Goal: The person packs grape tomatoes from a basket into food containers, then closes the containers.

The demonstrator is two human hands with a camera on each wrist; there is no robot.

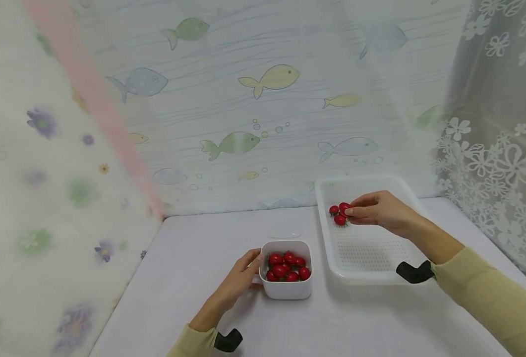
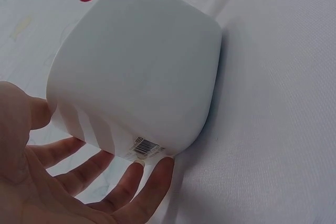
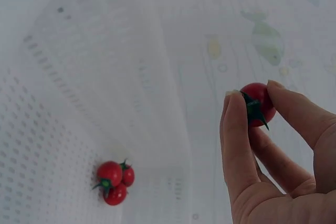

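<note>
A white square box (image 1: 288, 290) with rounded corners stands upright on the table, with several cherry tomatoes (image 1: 279, 270) inside. My left hand (image 1: 240, 277) holds its left side; in the left wrist view the fingers spread along the wall by a barcode label (image 2: 145, 147), and the thumb tip disappears behind the box's edge. Over a white perforated basket (image 1: 329, 248), my right hand (image 1: 380, 213) pinches one cherry tomato (image 3: 257, 103) by thumb and fingertips, its green calyx showing. Three more cherry tomatoes (image 3: 111, 179) lie clustered on the basket floor, close below the held one.
A clear, flat lid-like piece (image 1: 285, 229) lies on the white-covered table (image 1: 191, 253) behind the box. Fish-patterned cloth (image 1: 245, 99) hangs at the back, a flowered cloth (image 1: 53, 208) at the left and lace (image 1: 499, 163) at the right.
</note>
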